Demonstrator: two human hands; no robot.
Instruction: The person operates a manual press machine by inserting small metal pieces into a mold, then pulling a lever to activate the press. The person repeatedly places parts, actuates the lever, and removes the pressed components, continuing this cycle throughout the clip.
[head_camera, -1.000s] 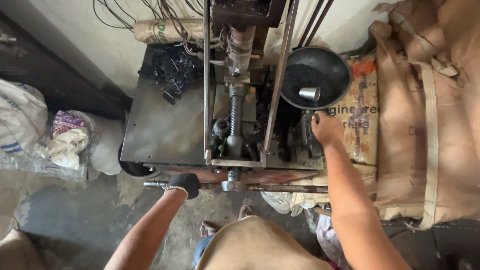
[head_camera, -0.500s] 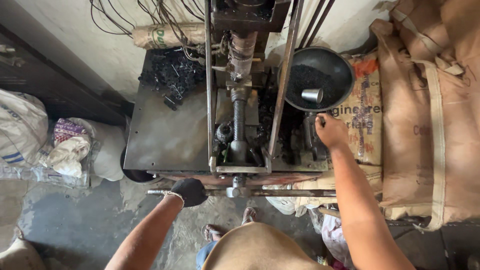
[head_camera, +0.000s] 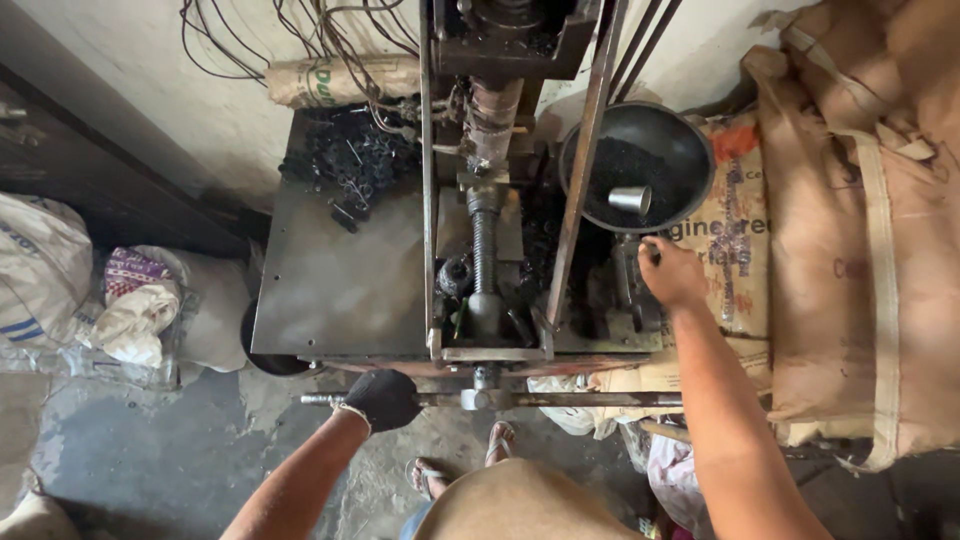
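Gloved left hand (head_camera: 383, 399) clenched on bar (head_camera: 560, 399) for leverage; right hand (head_camera: 670, 272) rests on press (head_camera: 485, 290) near bowl (head_camera: 637, 165), grip unclear.

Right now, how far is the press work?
Done: a heap of dark pieces lies on the plate. In hand: the gloved left hand grips the bar; the right hand reaches beside the press. Left: dark material fills the bowl.
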